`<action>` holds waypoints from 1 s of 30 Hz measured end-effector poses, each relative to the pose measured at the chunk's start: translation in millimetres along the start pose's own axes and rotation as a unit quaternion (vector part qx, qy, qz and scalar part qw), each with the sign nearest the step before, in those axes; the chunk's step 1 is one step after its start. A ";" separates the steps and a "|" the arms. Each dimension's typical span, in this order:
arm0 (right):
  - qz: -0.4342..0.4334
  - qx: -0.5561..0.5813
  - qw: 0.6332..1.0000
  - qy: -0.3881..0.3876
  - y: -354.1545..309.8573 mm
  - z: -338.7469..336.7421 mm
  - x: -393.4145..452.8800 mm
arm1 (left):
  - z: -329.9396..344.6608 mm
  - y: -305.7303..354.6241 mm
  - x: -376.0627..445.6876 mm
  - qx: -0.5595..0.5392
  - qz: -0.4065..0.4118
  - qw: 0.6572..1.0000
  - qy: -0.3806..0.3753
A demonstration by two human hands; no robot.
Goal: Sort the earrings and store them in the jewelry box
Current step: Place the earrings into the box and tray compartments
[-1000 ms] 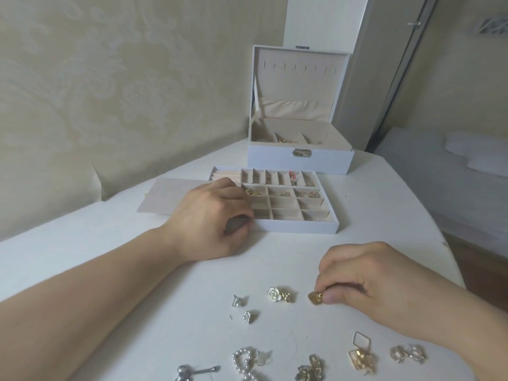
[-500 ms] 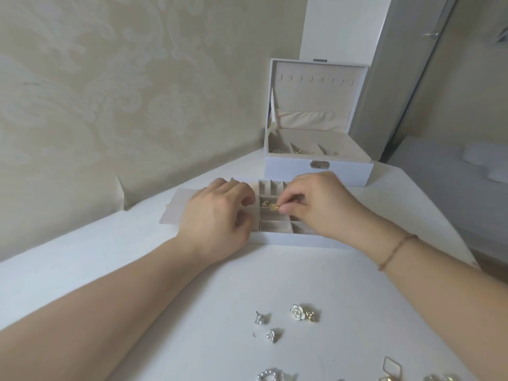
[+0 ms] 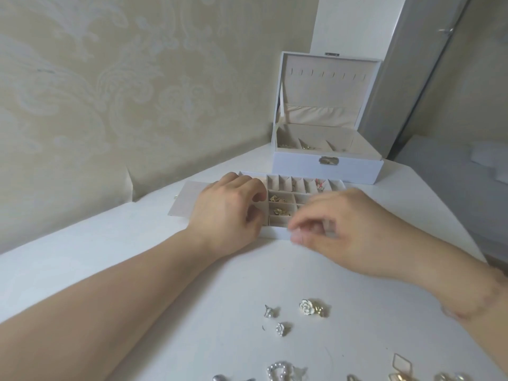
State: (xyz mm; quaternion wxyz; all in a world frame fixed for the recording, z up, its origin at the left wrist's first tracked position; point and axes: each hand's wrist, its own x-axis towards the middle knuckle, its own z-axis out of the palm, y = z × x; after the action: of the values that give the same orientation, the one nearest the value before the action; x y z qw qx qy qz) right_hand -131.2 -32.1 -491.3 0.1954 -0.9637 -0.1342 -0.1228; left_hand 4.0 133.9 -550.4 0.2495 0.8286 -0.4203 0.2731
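Left hand point(image 3: 228, 213): I see it resting on the near left corner of the divided tray point(image 3: 277, 232), fingers curled down over the tray's left cells; the fingertips are hidden, so what lies under them I cannot make out.
Right hand point(image 3: 343, 229): it hangs just above the tray's front wall, blurred; the fingers point(image 3: 302, 232) look loosely bent with thumb near forefinger, and I cannot tell whether they pinch anything.
Tray contents: just beyond my left fingers, two cells hold gold earrings point(image 3: 279, 211); a red-and-white piece point(image 3: 320, 185) sits in the back row; the right half of the tray is covered by my right hand.
Jewelry box point(image 3: 327, 167): well beyond both hands at the worktop's far corner, lid upright, clasp facing me; small gold bits in its compartments are too small to identify.
Loose earrings: well short of the fingers, on the white worktop point(image 3: 137, 251), a white rose stud point(image 3: 306, 307) touches a gold piece, with a silver stud point(image 3: 269, 312) and a small rose stud point(image 3: 281, 329) to its left.
Bottom edge: a pearl earring point(image 3: 277, 371) and a gold square-frame earring point(image 3: 401, 371) are cut off; others beside them are only partly in view.
Beige flat panel point(image 3: 184, 199): it pokes out from behind my left hand, partly hidden.
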 end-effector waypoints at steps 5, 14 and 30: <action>0.047 -0.116 0.985 -0.117 -21.5 11.2 -52.8 | -0.5 0.5 0.2 0.006 0.005 1.000 -0.004; 0.041 -0.051 0.993 -0.101 -19.2 31.4 -60.9 | -4.2 3.3 -0.1 -0.012 0.016 1.000 -0.005; 0.216 0.125 0.967 0.039 38.1 -21.4 35.5 | -4.4 1.9 1.2 -0.019 0.002 1.000 -0.022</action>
State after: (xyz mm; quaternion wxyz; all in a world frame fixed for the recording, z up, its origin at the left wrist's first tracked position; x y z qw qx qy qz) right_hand -90.3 -67.2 -475.1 0.3411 -0.9323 0.0711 -0.0972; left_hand 1.9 135.1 -546.1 0.2550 0.8286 -0.4329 0.2471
